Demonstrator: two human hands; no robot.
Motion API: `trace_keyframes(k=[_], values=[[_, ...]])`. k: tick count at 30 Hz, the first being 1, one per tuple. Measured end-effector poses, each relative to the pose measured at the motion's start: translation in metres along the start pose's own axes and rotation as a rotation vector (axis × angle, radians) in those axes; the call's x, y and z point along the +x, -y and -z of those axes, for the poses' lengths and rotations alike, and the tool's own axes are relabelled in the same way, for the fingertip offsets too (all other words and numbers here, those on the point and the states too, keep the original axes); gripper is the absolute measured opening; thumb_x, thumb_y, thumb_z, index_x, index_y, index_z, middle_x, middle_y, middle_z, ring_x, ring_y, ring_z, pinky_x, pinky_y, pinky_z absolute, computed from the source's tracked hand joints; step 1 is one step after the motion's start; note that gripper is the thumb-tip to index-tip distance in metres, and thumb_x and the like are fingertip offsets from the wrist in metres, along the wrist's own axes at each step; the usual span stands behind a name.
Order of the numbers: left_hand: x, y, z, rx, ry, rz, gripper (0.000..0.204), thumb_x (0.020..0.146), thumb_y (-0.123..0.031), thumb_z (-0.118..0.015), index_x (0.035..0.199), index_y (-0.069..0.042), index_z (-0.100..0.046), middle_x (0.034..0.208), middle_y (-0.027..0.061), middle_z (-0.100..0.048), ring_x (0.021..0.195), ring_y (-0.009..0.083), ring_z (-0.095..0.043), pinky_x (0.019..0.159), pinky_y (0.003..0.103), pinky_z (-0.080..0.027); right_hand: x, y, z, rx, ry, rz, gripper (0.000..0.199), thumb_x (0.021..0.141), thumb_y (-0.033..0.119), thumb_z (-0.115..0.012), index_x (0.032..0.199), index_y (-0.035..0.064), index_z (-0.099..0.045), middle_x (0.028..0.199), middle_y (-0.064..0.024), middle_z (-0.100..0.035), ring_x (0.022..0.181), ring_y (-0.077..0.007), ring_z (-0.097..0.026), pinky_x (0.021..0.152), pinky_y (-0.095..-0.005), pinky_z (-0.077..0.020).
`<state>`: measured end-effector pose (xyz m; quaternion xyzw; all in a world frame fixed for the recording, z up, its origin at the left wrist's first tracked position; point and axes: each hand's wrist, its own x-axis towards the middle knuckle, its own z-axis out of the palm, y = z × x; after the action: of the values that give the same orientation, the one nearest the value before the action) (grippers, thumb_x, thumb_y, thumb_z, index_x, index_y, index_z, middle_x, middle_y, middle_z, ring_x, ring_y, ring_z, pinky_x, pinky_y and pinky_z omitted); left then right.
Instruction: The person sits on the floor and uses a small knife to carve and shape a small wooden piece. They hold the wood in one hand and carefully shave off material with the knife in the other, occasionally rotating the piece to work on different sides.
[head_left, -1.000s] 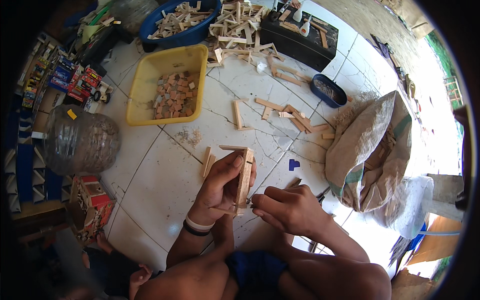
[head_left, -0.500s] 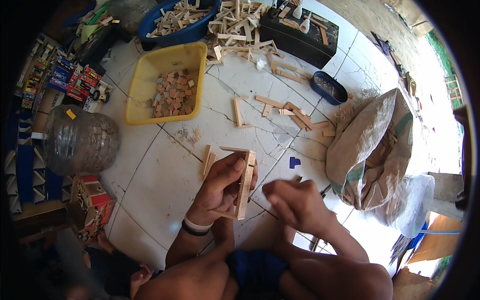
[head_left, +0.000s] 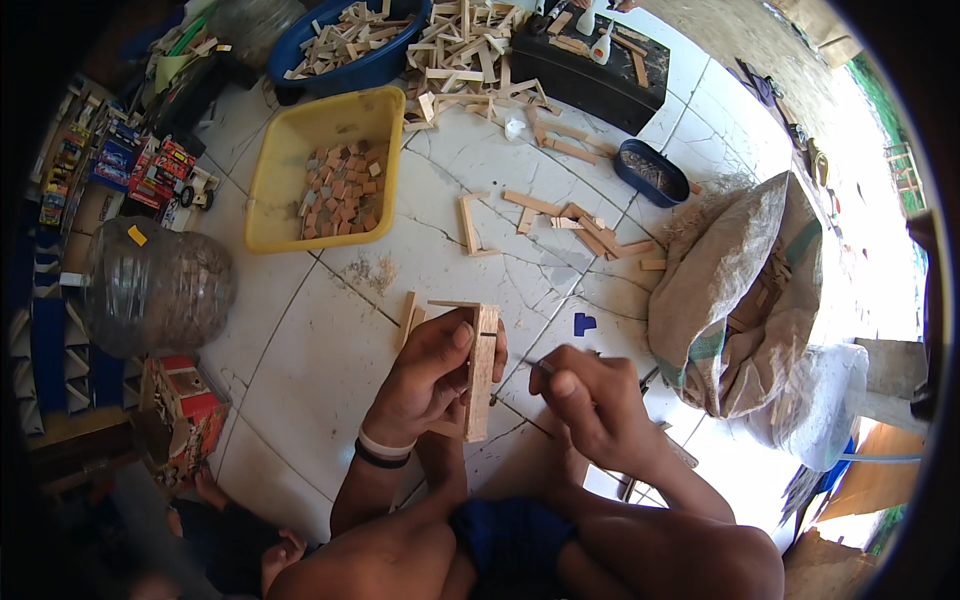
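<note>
In my left hand (head_left: 418,375) is a small wooden frame (head_left: 481,375) of thin slats. Its long piece stands nearly upright, with a dark slot or mark near the top, and shorter slats run off leftward at its top and bottom. Thumb and fingers wrap round the long piece. Just to the right, apart from the frame, my right hand (head_left: 600,405) is closed. A small dark tip pokes out by its index finger; what it belongs to is hidden in the fingers. Loose wooden strips (head_left: 408,318) lie on the tiles behind my left hand.
Ahead are a yellow tub (head_left: 395,150) with small wooden squares, a blue basin (head_left: 365,75) of sticks, and a black box (head_left: 590,85) bearing glue bottles. A small blue tray (head_left: 652,175) and an open sack (head_left: 715,300) stand at right. Another person's hand (head_left: 285,553) shows lower left.
The wooden frame has turned a little in my left hand, so its long face shows broader. My right hand has rotated, baring the thumb and the dark tip.
</note>
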<state>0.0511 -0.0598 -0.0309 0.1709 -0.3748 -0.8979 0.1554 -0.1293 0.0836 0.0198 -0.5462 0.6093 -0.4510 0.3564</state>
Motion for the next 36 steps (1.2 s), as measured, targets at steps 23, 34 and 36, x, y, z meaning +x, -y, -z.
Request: trace_keyframes(k=[23, 34, 36], values=[[-0.008, 0.014, -0.031, 0.157, -0.210, -0.072, 0.019, 0.108, -0.017, -0.057, 0.120, -0.002, -0.056, 0.109, 0.0027, -0.064, 0.097, 0.0072, -0.060, 0.087, 0.026, -0.050, 0.012, -0.015, -0.019, -0.218, -0.143, 0.045, 0.023, 0.100, 0.023, -0.065, 0.100, 0.0007, -0.060, 0.084, -0.0156, -0.063, 0.066, -0.0355, -0.065, 0.060, -0.0414, -0.0516], [-0.013, 0.014, -0.040, 0.215, -0.243, -0.207, 0.022, 0.104, -0.012, -0.063, 0.121, 0.000, -0.054, 0.101, 0.0038, -0.063, 0.090, 0.0066, -0.058, 0.073, 0.024, -0.051, 0.016, -0.017, -0.028, -0.247, -0.193, 0.132, 0.029, 0.097, 0.028, -0.069, 0.097, 0.0010, -0.058, 0.082, -0.0135, -0.060, 0.066, -0.0328, -0.063, 0.058, -0.0413, -0.0501], [-0.015, 0.014, -0.038, 0.202, -0.223, -0.196, 0.022, 0.104, -0.012, -0.063, 0.121, 0.000, -0.054, 0.103, 0.0042, -0.063, 0.093, 0.0071, -0.058, 0.074, 0.025, -0.051, 0.017, -0.017, -0.029, -0.248, -0.191, 0.143, 0.029, 0.096, 0.027, -0.070, 0.097, 0.0012, -0.058, 0.082, -0.0132, -0.059, 0.066, -0.0327, -0.063, 0.058, -0.0415, -0.0498]])
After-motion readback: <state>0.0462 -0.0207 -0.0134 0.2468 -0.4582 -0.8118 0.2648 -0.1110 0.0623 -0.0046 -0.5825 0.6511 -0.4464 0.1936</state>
